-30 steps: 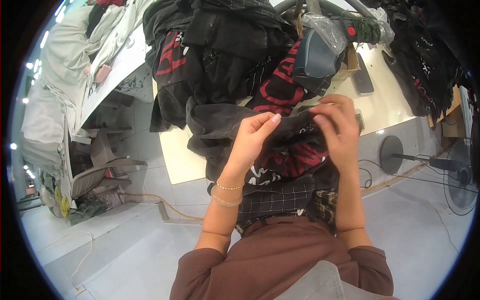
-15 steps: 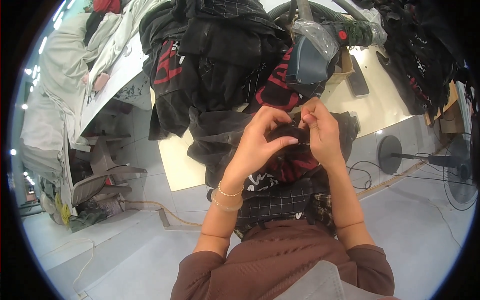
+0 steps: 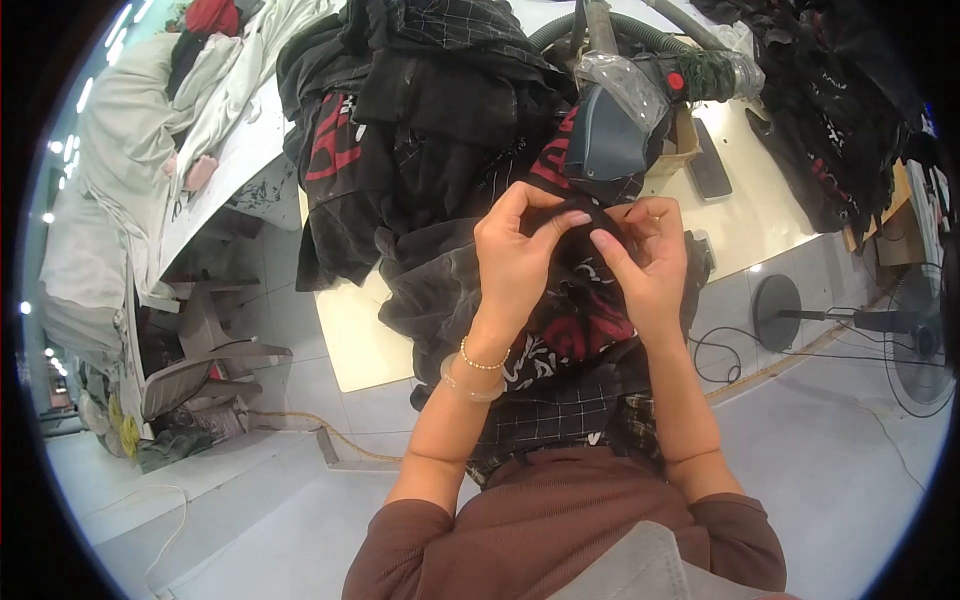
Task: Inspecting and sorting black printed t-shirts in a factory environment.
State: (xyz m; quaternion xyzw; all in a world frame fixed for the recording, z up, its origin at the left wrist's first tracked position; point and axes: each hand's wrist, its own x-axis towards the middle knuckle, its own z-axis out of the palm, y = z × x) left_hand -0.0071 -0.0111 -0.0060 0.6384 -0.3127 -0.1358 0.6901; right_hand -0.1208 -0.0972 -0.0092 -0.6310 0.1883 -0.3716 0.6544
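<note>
One fold of the black garment (image 3: 590, 325) is resting pinched in your left hand (image 3: 513, 250), while your right hand (image 3: 652, 275) is sitting just beside it, fingers bent — whether it is gripping cloth, I cannot tell. The garment is draping over your lap and the near edge of the pale counter (image 3: 355, 345). Its loose weight is hanging below that pinch, so the fold could be slipping free if your thumb is easing off; slack cloth could also be snagging on the grey-blue machine head (image 3: 612, 135) beyond. Behind, a heap of black garments (image 3: 400, 150) is crowding the counter (a dark flat slab (image 3: 711, 160) is lying rightward). White cloth (image 3: 110, 160) is spilling at left; a fan (image 3: 915, 340) is standing right.
</note>
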